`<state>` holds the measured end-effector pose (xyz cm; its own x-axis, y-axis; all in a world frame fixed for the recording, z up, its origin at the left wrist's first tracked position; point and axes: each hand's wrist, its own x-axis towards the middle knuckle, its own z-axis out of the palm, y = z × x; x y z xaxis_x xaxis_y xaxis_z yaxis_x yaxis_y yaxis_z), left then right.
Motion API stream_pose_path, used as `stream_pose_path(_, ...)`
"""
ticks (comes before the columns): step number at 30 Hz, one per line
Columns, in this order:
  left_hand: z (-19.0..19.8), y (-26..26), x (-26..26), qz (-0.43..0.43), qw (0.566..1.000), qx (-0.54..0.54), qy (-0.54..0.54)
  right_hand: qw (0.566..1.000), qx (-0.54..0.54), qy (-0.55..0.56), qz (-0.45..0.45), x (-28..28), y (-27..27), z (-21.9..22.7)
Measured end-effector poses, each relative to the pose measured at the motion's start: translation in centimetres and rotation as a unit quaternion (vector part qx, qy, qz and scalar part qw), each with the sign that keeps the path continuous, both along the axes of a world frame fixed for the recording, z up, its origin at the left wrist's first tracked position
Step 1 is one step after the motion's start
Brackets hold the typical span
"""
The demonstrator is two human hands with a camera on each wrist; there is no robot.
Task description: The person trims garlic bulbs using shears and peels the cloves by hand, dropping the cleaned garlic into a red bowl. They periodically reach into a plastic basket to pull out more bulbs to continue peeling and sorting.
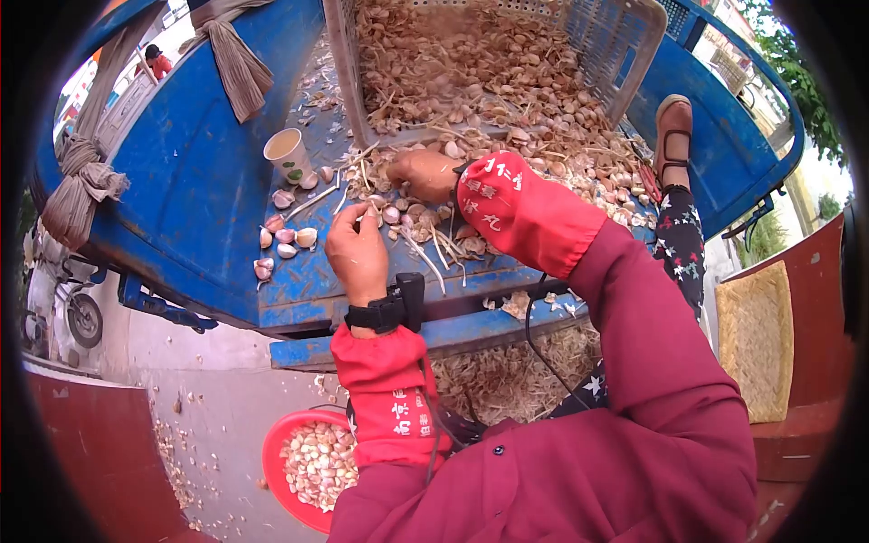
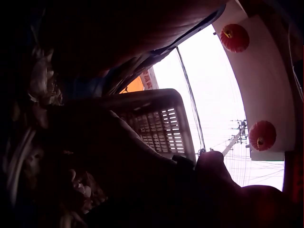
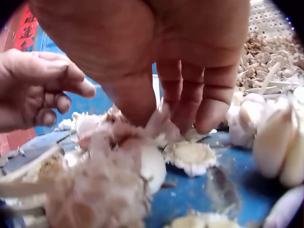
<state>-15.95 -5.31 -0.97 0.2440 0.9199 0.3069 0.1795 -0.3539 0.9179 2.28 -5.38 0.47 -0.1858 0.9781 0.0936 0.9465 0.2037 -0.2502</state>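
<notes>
My right hand (image 1: 425, 175) reaches down among garlic cloves and papery skins on a blue metal bed (image 1: 294, 312). In the right wrist view its fingers point downward, fairly straight, and their tips touch the pink garlic skins (image 3: 161, 124). A trimmed garlic root disc (image 3: 191, 154) lies just below those fingertips, with a garlic bulb (image 3: 273, 137) to the right. Close by on the left, my left hand (image 1: 358, 253) hovers with loosely bent fingers and nothing visible between them. Several pinkish cloves (image 1: 285, 237) lie left of it. The left wrist view is mostly dark.
A paper cup (image 1: 288, 154) stands on the bed at left. Beyond the hands, a tipped plastic crate (image 1: 345, 72) surrounds a heap of garlic skins (image 1: 453, 63). A red basin (image 1: 273, 462) of cloves sits on the ground. A black cable (image 1: 534, 330) hangs near the right sleeve.
</notes>
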Motion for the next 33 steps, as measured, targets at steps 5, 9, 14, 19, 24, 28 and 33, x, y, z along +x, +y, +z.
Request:
stream_pose_path(5,-0.3,-0.2,0.2,-0.018,1.0,0.008,0.013,0.974,0.042,0.167,-0.149,5.5,-6.4,2.8)
stream_pose_path(9,0.6,-1.9,1.5,-0.086,0.996,-0.005,0.006,0.94,-0.031,0.162,-0.299,12.1,-14.2,4.5)
stream_pose_path(14,1.4,-6.6,3.9,-0.359,0.933,0.023,0.032,0.845,-0.12,0.174,-0.491,14.3,-24.1,6.3)
stream_pose_path(19,1.4,-9.8,6.6,-0.537,0.825,0.127,0.119,0.819,-0.224,0.252,-0.464,13.0,-25.1,5.3)
stream_pose_path(24,0.7,-10.7,8.5,-0.482,0.838,0.198,0.159,0.853,-0.16,0.266,-0.419,10.5,-19.7,3.2)
stream_pose_path(28,0.5,-8.3,8.6,-0.347,0.906,0.141,0.197,0.831,-0.077,0.473,-0.282,10.5,-16.4,2.0)
stream_pose_path(33,0.4,-5.9,7.5,-0.208,0.957,0.132,0.152,0.847,0.012,0.326,-0.42,16.6,-16.7,3.4)
